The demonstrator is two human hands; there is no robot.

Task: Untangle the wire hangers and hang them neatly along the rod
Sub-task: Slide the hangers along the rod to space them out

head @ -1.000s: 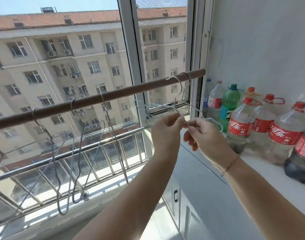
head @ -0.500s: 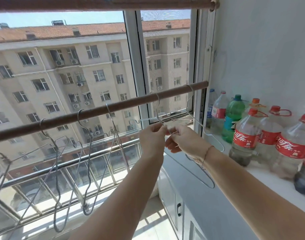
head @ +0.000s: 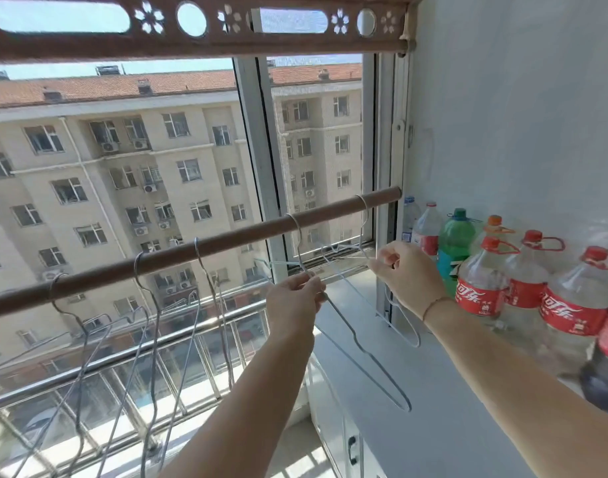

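Silver-grey thin wire hanger [head: 342,318], its hook looped over a brown round rod [head: 226,241] near the rod's right end, is pinched just below its neck by the left hand [head: 295,301], thumb pressed against curled fingertips. A second silver wire hanger [head: 366,210] hooks the rod even nearer that right end. The right hand [head: 406,274] pinches its shoulder wire the same way, the other fingers curled in. Both frames swing out from under the rod toward the person, apparently because the hands are drawing them apart to give each hanger its own space. Whether their far shoulders touch beneath the rod is hard to tell. Further left along the rod, three more wire hangers [head: 154,326] dangle with frames overlapping, likely awaiting spacing. Below the rod's right end, red-labelled clear plastic bottles [head: 482,288] and a green plastic bottle [head: 456,243] line a white ledge [head: 433,391]. Beyond the rod lie steel window bars [head: 123,353].
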